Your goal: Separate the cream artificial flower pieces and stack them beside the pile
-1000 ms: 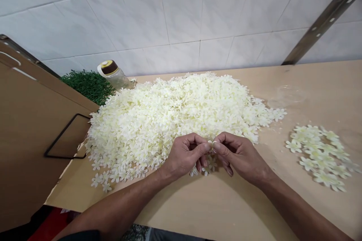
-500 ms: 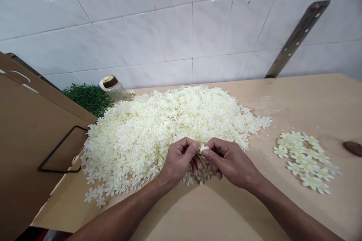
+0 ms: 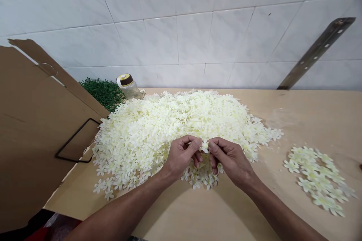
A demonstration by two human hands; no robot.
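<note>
A small pale artificial flower (image 3: 205,145) is held between my two hands, at the front edge of a big heap of white and yellowish artificial flowers (image 3: 169,120). My left hand (image 3: 185,154) pinches one side of it between thumb and forefinger. On the other side, the thumb and forefinger of my right hand (image 3: 226,156) are closed on it too. The other fingers of both hands curl loosely below. Several loose flowers lie on the table just beneath my fingers.
To the right lies a smaller flat group of flowers (image 3: 319,177). Behind the heap stand a clear bottle (image 3: 130,87) with a brown and yellow cap and some green artificial foliage (image 3: 103,92). A cardboard box (image 3: 42,131) borders the left. A metal bracket (image 3: 316,52) leans against the tiled wall.
The whole view has shifted, so the heap and bottle appear further right. My hands still pinch the flower, with my fingertips slightly further apart and the flower turned.
</note>
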